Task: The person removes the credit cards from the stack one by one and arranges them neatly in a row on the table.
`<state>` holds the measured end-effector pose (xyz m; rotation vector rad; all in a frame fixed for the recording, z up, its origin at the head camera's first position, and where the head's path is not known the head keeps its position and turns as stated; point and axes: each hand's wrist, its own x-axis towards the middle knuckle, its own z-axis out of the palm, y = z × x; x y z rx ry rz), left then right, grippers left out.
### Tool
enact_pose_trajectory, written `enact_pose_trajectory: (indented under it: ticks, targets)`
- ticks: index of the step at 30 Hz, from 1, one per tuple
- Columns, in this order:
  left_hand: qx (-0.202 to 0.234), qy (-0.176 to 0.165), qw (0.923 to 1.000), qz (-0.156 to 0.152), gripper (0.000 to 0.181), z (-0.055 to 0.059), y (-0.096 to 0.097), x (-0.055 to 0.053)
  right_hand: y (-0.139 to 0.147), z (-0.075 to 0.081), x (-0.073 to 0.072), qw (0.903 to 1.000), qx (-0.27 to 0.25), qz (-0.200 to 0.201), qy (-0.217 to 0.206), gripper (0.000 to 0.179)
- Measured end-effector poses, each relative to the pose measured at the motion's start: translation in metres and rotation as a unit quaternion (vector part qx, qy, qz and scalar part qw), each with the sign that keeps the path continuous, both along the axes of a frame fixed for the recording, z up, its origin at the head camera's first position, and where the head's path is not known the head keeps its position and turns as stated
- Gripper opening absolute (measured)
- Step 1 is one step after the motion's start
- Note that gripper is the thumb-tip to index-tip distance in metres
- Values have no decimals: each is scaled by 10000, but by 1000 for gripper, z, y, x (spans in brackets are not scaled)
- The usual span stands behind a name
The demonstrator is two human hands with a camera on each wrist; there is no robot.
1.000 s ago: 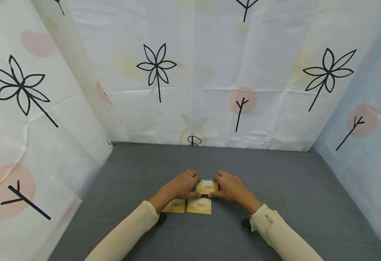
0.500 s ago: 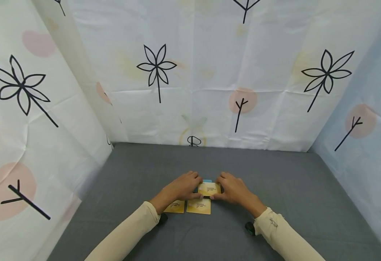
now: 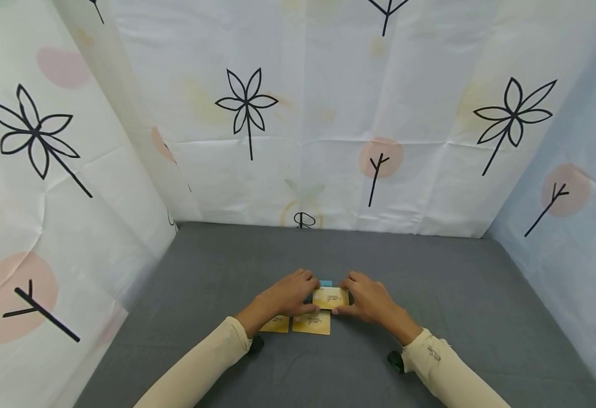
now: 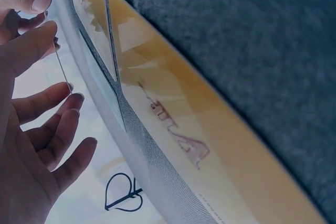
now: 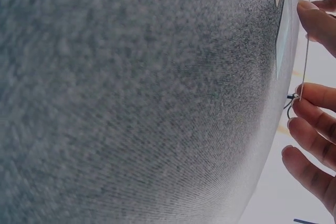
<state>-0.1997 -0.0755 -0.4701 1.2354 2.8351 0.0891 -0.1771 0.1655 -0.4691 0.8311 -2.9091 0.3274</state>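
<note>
A yellow card (image 3: 330, 298) with small dark print is held up off the table between both hands. My left hand (image 3: 294, 294) pinches its left side between thumb and fingers, and my right hand (image 3: 371, 300) pinches the right side the same way. Both wrist views catch the held card (image 4: 62, 66) edge-on, as a thin line. On the cloth nearer the person lie two more yellow cards side by side, the right one (image 3: 311, 323) fully visible and the left one (image 3: 275, 324) partly behind the left hand. A blue card (image 3: 325, 283) shows behind the held card, mostly covered by it.
Dark grey cloth (image 3: 420, 272) covers the tabletop. White sheets (image 3: 328, 113) with plant drawings stand along its back and both sides. A black wrist device (image 3: 395, 361) sits under the right cuff, another (image 3: 256, 344) under the left.
Both hands have shifted slightly right and toward the person with the yellow card. More of the blue card shows behind it. The two yellow cards on the cloth stay put.
</note>
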Motion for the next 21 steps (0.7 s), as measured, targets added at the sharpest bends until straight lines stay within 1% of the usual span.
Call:
enact_pose_trajectory:
  ticks: [8,12,18,21]
  targets:
    - [-15,200,9997,-112,50,-1,4,2,5,0,3,9997,-21,79,224,52]
    - [-24,251,9996,-83,49,-1,6,5,8,1,5,9995,-19,144,288,53]
    - [14,198,9998,21,49,1,10,9,11,1,8,9991,35,224,371,52]
    - [-2,257,9997,-18,49,0,11,10,12,0,9,9991,17,219,366,52]
